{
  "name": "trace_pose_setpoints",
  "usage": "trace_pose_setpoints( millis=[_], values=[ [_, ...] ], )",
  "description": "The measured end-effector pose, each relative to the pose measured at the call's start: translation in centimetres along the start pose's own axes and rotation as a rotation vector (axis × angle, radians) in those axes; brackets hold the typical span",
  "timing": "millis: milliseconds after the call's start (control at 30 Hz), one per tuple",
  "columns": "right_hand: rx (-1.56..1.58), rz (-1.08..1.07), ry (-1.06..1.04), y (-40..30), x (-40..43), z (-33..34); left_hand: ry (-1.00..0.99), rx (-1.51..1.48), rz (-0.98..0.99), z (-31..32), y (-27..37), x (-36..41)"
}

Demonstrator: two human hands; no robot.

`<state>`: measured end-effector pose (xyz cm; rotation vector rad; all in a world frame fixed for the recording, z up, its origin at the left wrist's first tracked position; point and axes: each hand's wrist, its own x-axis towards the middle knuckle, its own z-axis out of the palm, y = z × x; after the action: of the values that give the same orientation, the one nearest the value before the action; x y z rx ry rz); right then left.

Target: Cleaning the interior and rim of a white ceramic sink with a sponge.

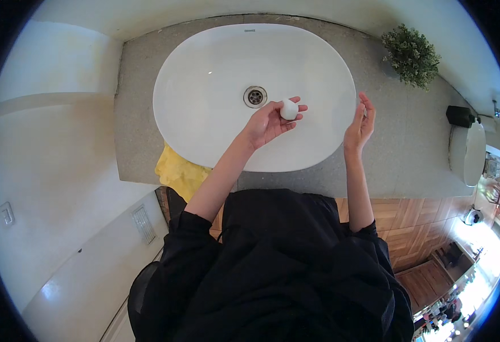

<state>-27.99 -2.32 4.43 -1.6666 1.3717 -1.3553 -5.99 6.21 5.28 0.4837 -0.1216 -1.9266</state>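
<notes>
My left hand (272,124) is over the white oval sink basin (198,107), palm turned up, with a small rounded white object (289,110) between its thumb and fingers; whether it is soap or something else I cannot tell. Just left of that hand lies the round metal drain (255,97). My right hand (361,122) hovers by the basin's right rim, fingers raised and bent towards the thumb; no held object shows, though its palm is partly hidden. A yellow cloth (181,171) hangs over the counter's front edge at the basin's lower left, partly behind my left forearm.
The basin stands on a grey stone-like counter (404,149). A small green potted plant (411,57) is at the back right. Farther right are a black box-shaped object (460,116) and a white toilet tank or similar fixture (468,154). Walls border the counter behind and at left.
</notes>
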Motion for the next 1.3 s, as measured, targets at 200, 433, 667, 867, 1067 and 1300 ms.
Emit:
trace_pose_setpoints(
  millis=[200, 433, 667, 867, 1067, 1300],
  values=[
    [-0.08, -0.019, -0.033, -0.7, -0.4, 0.6, 0.38, 0.172, -0.023, 0.8, -0.8, 1.7],
    [0.01, 0.059, 0.026, 0.0, -0.6, 0.7, 0.521, 0.751, 0.172, 1.0, -2.6, 4.7],
    [0.099, 0.17, 0.119, -0.9, -0.8, 0.9, 0.446, 1.122, 0.672, 2.1, -4.3, 10.0],
    [0.105, 0.155, 0.122, -1.0, -0.7, 1.0, 0.512, 1.163, 0.835, 2.9, -5.3, 11.8],
    [0.118, 0.183, 0.115, -0.8, -0.9, 0.7, 0.273, 1.402, 0.773, 2.1, -8.0, 7.5],
    [0.192, 0.206, 0.14, -1.0, -1.0, 1.1, 0.337, 1.425, 0.99, 3.5, -3.9, 13.3]
  ],
)
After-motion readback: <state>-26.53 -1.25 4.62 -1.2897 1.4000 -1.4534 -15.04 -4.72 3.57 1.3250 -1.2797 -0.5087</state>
